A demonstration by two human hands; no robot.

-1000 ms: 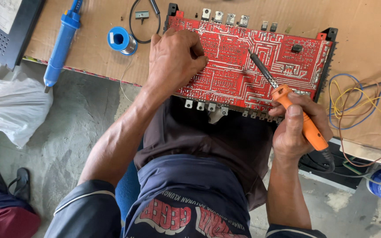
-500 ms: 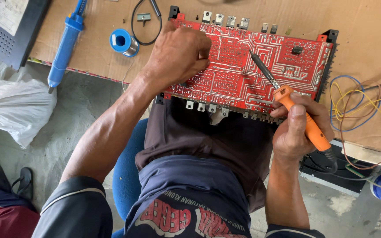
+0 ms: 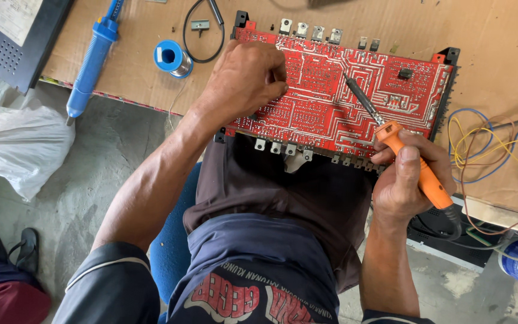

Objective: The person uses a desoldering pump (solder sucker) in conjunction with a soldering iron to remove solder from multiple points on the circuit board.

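1 head view looks steeply down, close over the workbench [image 3: 499, 42].

My cardboard-covered bench [image 3: 499, 42] carries the red circuit board [image 3: 331, 96] under my left hand [image 3: 244, 81], solder spool [image 3: 172, 58] and blue desoldering pump [image 3: 91, 60] further left, loose wires [image 3: 487, 144] beyond my right hand [image 3: 406, 180].

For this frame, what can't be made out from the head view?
- Head view: what the left hand pinches, if anything; its curled fingers hide it.
- Whether the tip of the orange soldering iron in the right hand touches the red circuit board: too small.
- The board's near edge, overhanging the lap.
- The blue desoldering pump: top cut off by the frame edge.
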